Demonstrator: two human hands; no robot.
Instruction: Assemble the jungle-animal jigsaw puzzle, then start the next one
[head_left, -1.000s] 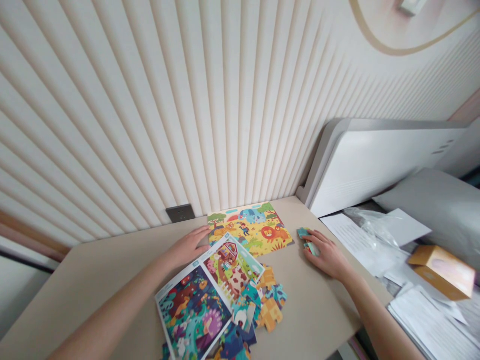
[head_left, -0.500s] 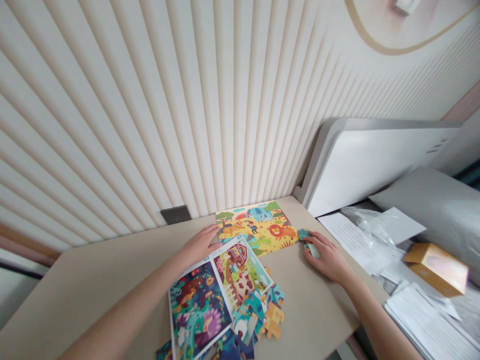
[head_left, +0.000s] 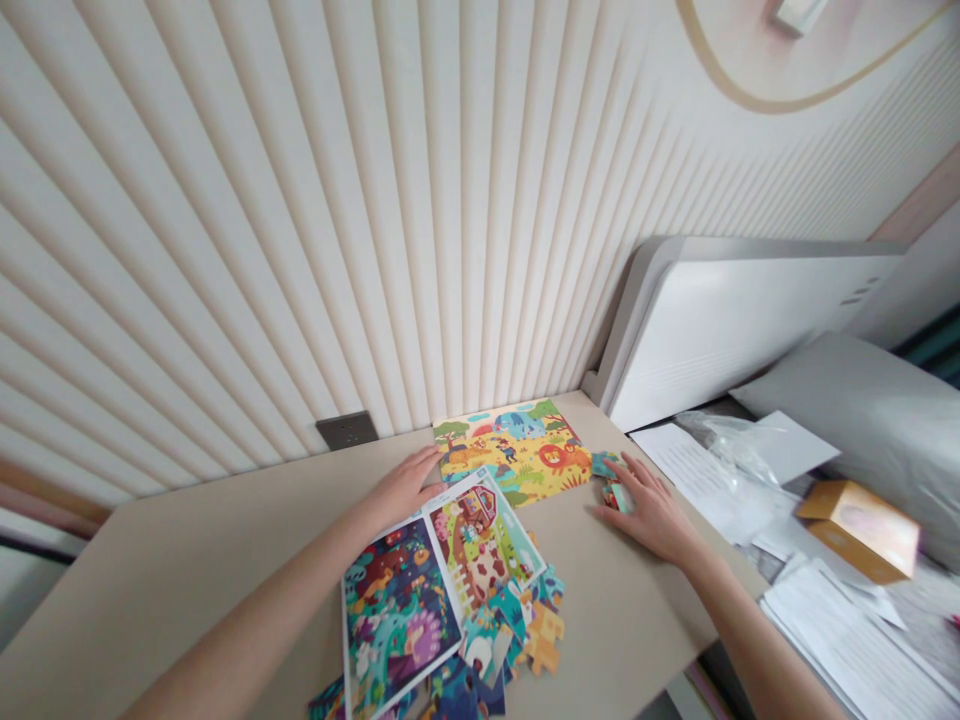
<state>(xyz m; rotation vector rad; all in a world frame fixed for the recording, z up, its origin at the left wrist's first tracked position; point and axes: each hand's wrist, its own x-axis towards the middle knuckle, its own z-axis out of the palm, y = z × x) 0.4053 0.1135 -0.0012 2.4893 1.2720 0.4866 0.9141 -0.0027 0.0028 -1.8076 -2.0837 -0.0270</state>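
Far left, the black wall socket (head_left: 346, 431) sits low on the ribbed wall panel (head_left: 375, 220), just above the beige tabletop (head_left: 187, 570). Left hand (head_left: 405, 487): palm down, thumb and fingers apart, fingertips at the left edge of the safari picture sheet (head_left: 540, 455), thumb at the far edge of the two-picture reference sheet (head_left: 401, 620). The latter lies nearer, its farm corner overlapping the safari sheet. Loose jigsaw pieces (head_left: 546, 638) are heaped under and beside its near right side. Right of the safari sheet, a few teal puzzle pieces (head_left: 604, 464) lie at the fingertips of the right hand (head_left: 651, 508); thumb and fingers stand apart around them; cannot tell whether any piece is gripped. Farther right: grey headboard (head_left: 750, 320), printed papers (head_left: 847, 650), orange box (head_left: 861, 530), grey pillow (head_left: 847, 385).
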